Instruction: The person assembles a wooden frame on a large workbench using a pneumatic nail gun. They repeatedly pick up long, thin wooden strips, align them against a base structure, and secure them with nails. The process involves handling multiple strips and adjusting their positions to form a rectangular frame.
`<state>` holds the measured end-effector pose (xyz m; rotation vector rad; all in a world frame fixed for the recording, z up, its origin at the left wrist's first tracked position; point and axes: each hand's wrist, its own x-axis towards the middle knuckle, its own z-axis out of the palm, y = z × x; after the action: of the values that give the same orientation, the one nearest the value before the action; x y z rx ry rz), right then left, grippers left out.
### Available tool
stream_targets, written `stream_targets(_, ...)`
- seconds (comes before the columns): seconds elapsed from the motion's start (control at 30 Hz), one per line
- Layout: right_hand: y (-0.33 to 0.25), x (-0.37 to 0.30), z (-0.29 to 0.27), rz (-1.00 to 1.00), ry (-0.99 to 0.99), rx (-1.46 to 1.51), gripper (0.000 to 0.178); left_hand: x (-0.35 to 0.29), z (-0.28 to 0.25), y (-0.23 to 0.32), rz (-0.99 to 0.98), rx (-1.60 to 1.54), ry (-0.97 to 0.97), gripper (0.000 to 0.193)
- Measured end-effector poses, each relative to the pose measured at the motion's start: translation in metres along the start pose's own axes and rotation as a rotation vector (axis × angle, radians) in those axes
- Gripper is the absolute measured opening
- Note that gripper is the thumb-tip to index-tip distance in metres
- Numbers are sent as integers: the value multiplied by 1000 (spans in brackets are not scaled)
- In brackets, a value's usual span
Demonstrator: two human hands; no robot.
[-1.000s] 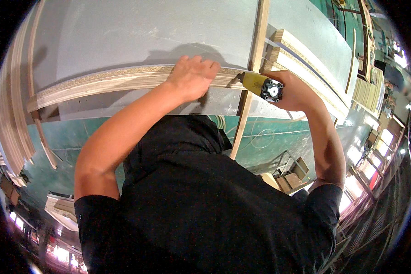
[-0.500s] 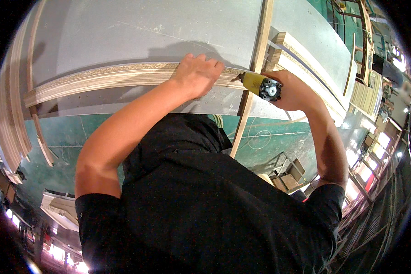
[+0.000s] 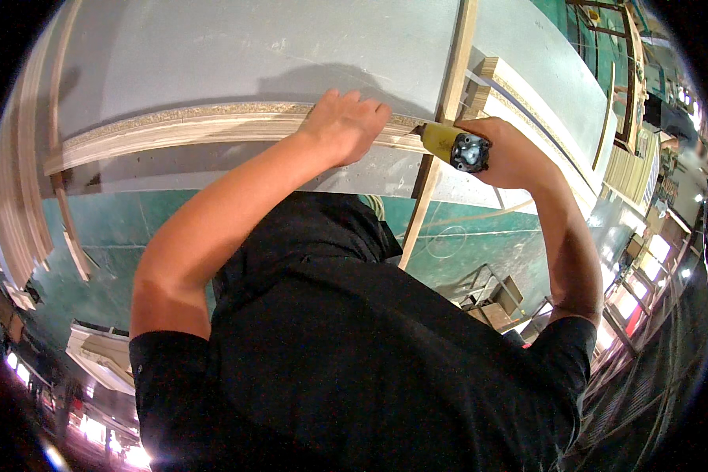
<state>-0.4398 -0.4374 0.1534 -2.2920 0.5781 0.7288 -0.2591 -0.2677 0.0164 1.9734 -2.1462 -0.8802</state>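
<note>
A bundle of long, narrow wood strips (image 3: pixel 189 127), one with a particleboard face, lies across a large grey panel. My left hand (image 3: pixel 344 126) is closed over the strips right of their middle, fingers over the far edge. My right hand (image 3: pixel 513 153) grips a yellow nail gun with a black end cap (image 3: pixel 442 141). Its nose meets the strips near their right end, just right of my left hand. The gun's handle is hidden in my palm.
A wooden batten (image 3: pixel 455 63) runs under the gun and past the panel's near edge. Stacked particleboard strips (image 3: pixel 527 126) lie at the right. More layered boards (image 3: pixel 22 165) stand at the far left. A thin hose (image 3: pixel 488 214) trails below, above the green floor (image 3: pixel 118 228).
My left hand has shifted slightly right and up along the strips. The nail gun in my right hand has also moved slightly right, with its nose still at the strips.
</note>
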Motion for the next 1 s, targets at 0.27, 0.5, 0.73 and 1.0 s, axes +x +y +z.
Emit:
stream_targets(0.27, 2, -2, 1, 45, -17, 73, 30, -2, 0, -1, 17, 12, 40, 61)
stream_targets(0.5, 4, 0, 2, -16, -3, -7, 30, -2, -2, 0, 2, 25, 20, 61)
stream_targets(0.73, -1, 4, -3, 62, -89, -50, 31, -2, -1, 0, 7, 32, 33, 56)
stream_targets(1.0, 0, -39, 6, 319, -83, 31, 67, -2, -6, -1, 37, -32, 27, 53)
